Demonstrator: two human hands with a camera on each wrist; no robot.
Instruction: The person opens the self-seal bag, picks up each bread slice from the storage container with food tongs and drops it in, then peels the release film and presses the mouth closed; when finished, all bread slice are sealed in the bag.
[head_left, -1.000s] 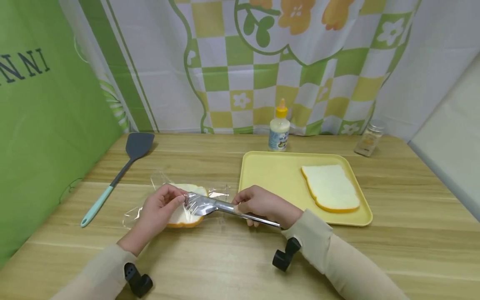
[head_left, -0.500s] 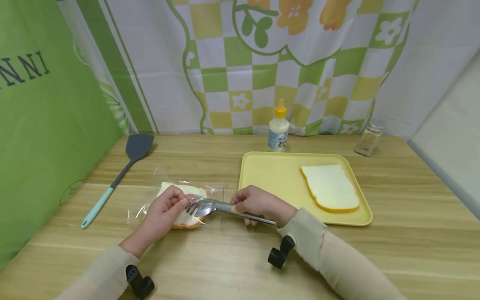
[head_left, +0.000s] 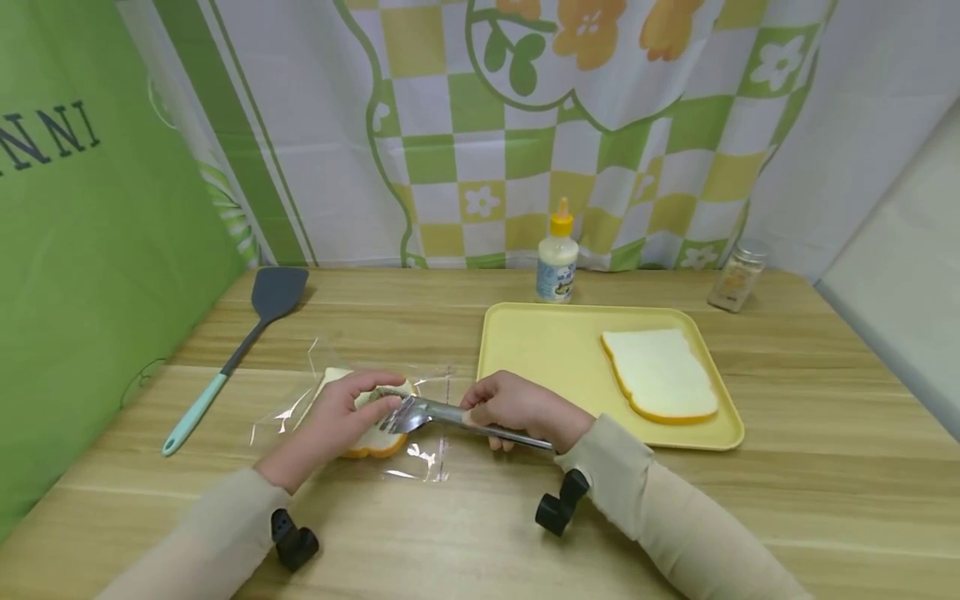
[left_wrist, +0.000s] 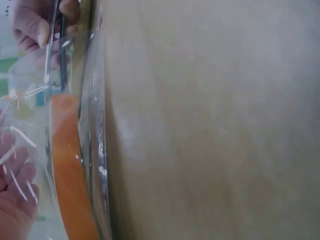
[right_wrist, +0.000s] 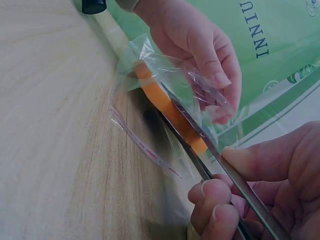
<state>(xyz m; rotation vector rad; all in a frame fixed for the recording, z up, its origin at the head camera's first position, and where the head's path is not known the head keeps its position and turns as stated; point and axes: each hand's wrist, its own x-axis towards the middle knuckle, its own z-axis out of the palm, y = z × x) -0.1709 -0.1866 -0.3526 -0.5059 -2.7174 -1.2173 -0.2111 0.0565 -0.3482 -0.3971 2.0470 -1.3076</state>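
My right hand [head_left: 513, 408] grips a pair of metal tongs [head_left: 450, 415] with fingers and thumb. In the right wrist view the tongs' two arms lie on either side of a bread slice [right_wrist: 162, 97] with an orange-brown crust. A clear plastic bag [head_left: 429, 454] surrounds the slice, and the tongs' head lies at the bag's right end. Over the slice's left part is my left hand [head_left: 341, 417], thumb and forefinger apart near the tongs' tip. Film lies close to its fingers in the right wrist view; whether they touch it is hard to tell.
A yellow tray [head_left: 540, 342] at the right carries another bread slice [head_left: 662, 375]. Behind it stand a squeeze bottle [head_left: 557, 267] with a yellow cap and a glass shaker jar [head_left: 738, 277]. A spatula [head_left: 247, 346] with a mint handle lies at the left.
My left hand has moved right towards the tongs' head, and its thumb and forefinger have parted. The bag's right end now spreads lower towards me. My right hand has hardly moved.
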